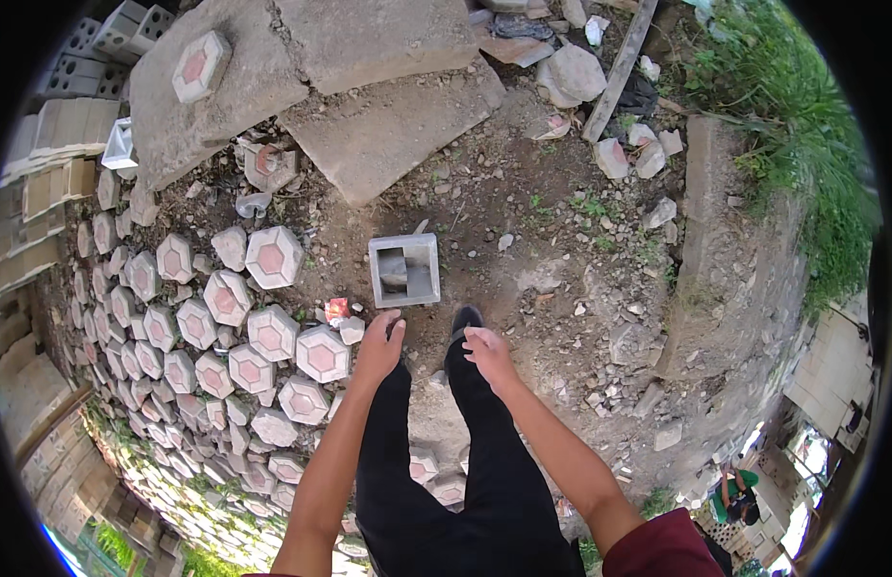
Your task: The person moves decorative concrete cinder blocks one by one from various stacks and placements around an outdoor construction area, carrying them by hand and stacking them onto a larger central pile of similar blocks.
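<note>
A square grey box-like block (403,241) sits on the dirt just ahead of my feet. Its top is hollow, and a rough grey chunk (394,271) shows inside. My left hand (378,344) hangs close to its near left corner, thumb and loosely bent fingers apart, with nothing visible in it. Farther right, my right hand (488,352) is over my right leg near the dark shoe (468,317). Its fingers are half curled and apart, and I see nothing held. Neither hand appears to touch the block.
Hexagonal pavers (273,257) with reddish centres cover the left side. A small red wrapper (337,310) lies beside them. Broken concrete slabs (388,125) are ahead, a wooden plank (621,67) and rubble at far right. A concrete curb (694,250) borders grass. Another person (734,495) is at lower right.
</note>
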A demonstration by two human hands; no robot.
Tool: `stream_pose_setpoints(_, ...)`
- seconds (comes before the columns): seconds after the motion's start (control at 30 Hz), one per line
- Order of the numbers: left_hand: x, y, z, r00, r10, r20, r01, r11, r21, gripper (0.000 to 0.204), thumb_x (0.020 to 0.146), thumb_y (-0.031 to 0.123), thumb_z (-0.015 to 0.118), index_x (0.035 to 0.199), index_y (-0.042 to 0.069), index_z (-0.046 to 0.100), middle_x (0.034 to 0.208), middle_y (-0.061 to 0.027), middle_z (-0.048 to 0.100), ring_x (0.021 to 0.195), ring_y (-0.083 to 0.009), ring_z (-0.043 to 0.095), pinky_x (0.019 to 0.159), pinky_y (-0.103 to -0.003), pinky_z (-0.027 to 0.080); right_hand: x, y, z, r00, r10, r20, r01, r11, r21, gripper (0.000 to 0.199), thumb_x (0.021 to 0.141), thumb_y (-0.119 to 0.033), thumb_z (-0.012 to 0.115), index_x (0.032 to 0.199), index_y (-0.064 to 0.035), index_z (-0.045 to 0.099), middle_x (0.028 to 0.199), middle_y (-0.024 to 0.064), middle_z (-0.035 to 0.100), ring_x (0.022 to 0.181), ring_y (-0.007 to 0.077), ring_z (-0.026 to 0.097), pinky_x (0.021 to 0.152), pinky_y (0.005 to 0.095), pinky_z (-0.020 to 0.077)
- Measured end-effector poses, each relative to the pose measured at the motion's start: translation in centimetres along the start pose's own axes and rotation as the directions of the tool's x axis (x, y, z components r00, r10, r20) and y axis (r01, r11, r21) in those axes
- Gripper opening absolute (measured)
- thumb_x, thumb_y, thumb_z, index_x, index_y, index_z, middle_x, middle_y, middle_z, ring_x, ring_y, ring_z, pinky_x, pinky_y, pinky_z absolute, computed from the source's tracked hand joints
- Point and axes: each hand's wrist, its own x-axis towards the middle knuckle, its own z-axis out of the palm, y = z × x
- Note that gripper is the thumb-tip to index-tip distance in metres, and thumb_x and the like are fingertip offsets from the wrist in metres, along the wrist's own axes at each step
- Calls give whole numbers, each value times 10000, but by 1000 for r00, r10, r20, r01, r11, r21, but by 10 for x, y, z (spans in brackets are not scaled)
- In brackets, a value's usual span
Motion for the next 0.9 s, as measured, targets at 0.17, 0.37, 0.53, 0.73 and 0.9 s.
stream_pose_setpoints(0.17,-96,132,-34,981,161,110,-168,984,64,311,897,206,545,1116,-14,566,1112,-174,593,1065,-300,558,907,-355,433,-136,-55,-40,996,0,94,-13,991,136,349,917,-345,544,1069,-34,587,937,37,613,845,135,592,737,281,487)
stream_pose_setpoints(0.37,-159,240,-79,905,410,114,-425,870,250,301,900,200,549,1110,-14,570,1064,-161,615,998,-262,599,849,-348,464,-232,-104,-81,997,63,47,-75,935,345,325,919,-341,528,1041,-43,571,963,73,615,874,175,604,765,310,497)
stream_pose_setpoints(0.53,-207,292,-70,961,223,166,-198,968,-154,300,927,223,531,1105,-13,581,987,-100,641,891,-154,606,796,-288,469,-311,-113,-94,997,-76,-33,82,892,444,304,910,-350,540,1021,-69,571,943,48,617,832,144,596,743,291,488)
stream_pose_setpoints(0.73,-237,295,-49,771,339,539,-333,936,-112,305,952,246,486,1126,16,583,1011,-60,637,931,-138,581,770,-270,447,-382,-96,-89,923,-166,-346,344,759,553,281,913,-328,550,997,-62,581,891,37,624,789,116,588,723,252,478)
stream_pose_setpoints(0.9,-253,304,-49,558,290,778,-373,925,-78,314,947,242,506,1104,-19,583,981,-82,643,934,-139,583,852,-277,444,-442,-64,-75,788,-198,-582,516,728,451,285,912,-320,561,976,-43,590,849,29,624,767,110,584,698,241,468)
